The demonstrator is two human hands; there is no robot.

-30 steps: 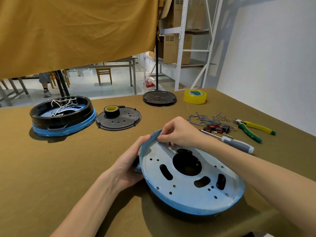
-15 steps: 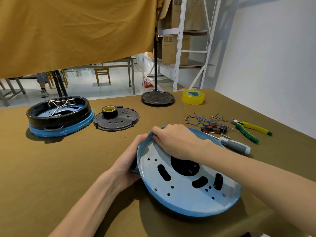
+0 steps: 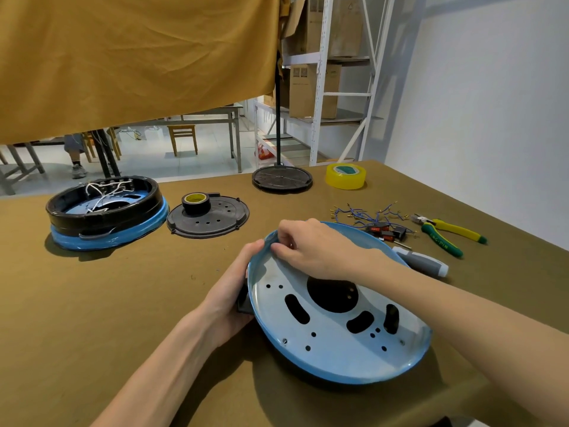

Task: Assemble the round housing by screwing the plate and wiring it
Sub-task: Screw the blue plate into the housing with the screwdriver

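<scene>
Blue-rimmed plate (image 3: 335, 322) tilted on worktop (image 3: 123, 303); far-left rim gripped by left hand (image 3: 234, 291), pinched by right hand (image 3: 311, 248). Left of plate: black housing (image 3: 104, 211), white wires (image 3: 101, 189) inside.

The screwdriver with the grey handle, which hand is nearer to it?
Right. The right hand rests on the plate's far rim, toward the screwdriver; the left hand grips the plate's opposite edge.

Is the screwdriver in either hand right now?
No, the screwdriver lies on the table beyond the plate, which the left hand and right hand hold.
</scene>
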